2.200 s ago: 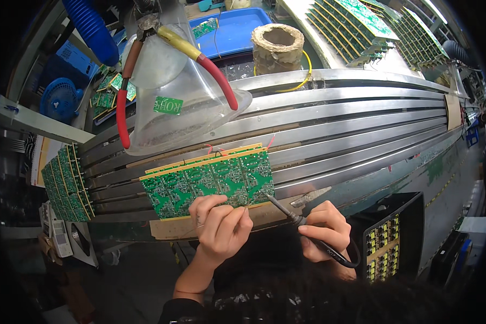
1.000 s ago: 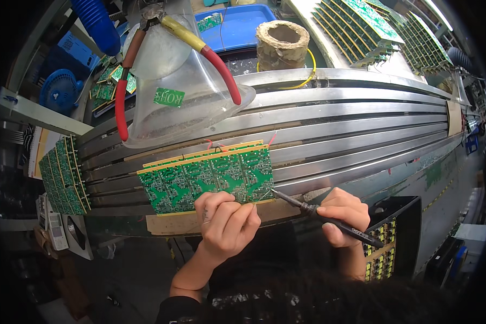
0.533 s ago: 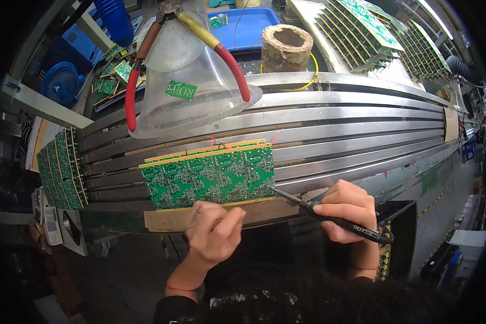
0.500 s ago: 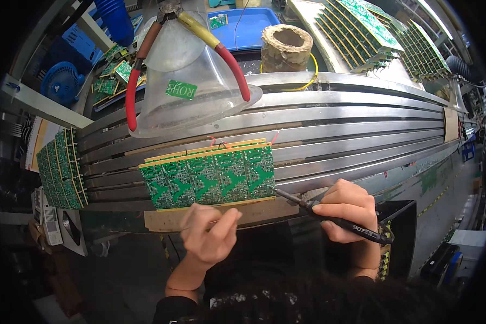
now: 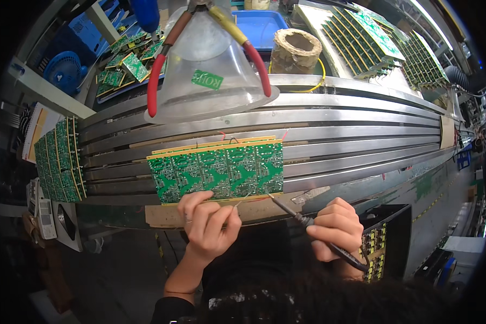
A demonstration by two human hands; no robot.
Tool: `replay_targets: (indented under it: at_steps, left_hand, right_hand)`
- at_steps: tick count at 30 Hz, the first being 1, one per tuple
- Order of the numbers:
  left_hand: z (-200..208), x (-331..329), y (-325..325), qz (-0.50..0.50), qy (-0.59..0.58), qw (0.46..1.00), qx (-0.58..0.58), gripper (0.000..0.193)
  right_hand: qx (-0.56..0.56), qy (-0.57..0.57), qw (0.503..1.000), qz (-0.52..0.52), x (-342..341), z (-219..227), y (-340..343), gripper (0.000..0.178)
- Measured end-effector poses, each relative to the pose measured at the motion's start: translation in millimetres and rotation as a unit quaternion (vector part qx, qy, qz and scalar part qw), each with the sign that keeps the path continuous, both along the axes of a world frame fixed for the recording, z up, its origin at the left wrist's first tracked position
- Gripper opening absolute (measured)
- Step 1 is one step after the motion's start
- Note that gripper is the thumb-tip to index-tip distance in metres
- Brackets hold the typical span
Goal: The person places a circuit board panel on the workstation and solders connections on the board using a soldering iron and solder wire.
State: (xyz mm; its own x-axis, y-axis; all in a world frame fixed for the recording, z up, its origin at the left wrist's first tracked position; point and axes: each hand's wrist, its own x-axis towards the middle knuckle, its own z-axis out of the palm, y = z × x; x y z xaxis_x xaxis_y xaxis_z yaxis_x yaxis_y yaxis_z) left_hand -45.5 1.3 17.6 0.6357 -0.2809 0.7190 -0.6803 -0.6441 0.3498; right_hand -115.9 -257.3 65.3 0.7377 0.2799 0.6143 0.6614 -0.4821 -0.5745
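A green circuit board panel (image 5: pixel 216 173) lies in front of me across metal rails, with another board beneath it showing along its far edge. My right hand (image 5: pixel 336 229) grips the dark handle of a soldering iron (image 5: pixel 289 209), whose tip meets the panel near its lower right edge. My left hand (image 5: pixel 208 224) is closed at the panel's near edge, pinching a thin silvery wire (image 5: pixel 244 198), which looks like solder. The wire points up and right toward the board, left of the iron's tip. Short red and black wires stick out behind the panel.
A clear funnel-shaped hood (image 5: pixel 216 81) hangs over the rails, with red-handled pliers (image 5: pixel 155 86) on it. A hollow cardboard roll (image 5: pixel 296 51) stands behind. Boards are stacked at the left (image 5: pixel 59 162) and far right (image 5: pixel 362 43). A black bin (image 5: pixel 389 232) holds yellow parts.
My right hand brought the soldering iron left and down along the panel. My left hand moved to the panel's near edge with the wire. The whole view shifted slightly.
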Motion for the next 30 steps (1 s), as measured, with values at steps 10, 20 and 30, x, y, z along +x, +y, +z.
replay_targets:
  at_steps: [10,20,30]
  left_hand:
    - [-4,4,-2,-0.035,0.001,0.999,-0.021,0.017]
    - [-2,7,-5,-0.027,0.008,0.999,-0.016,0.016]
    - [-4,8,-5,-0.033,0.004,0.999,-0.013,0.018]
  right_hand:
    - [0.16,0.001,0.986,-0.053,7,-48,16,0.021]
    - [0.18,0.024,0.983,-0.041,14,-44,17,0.021]
    - [0.162,0.026,0.986,-0.041,14,-41,16,0.021]
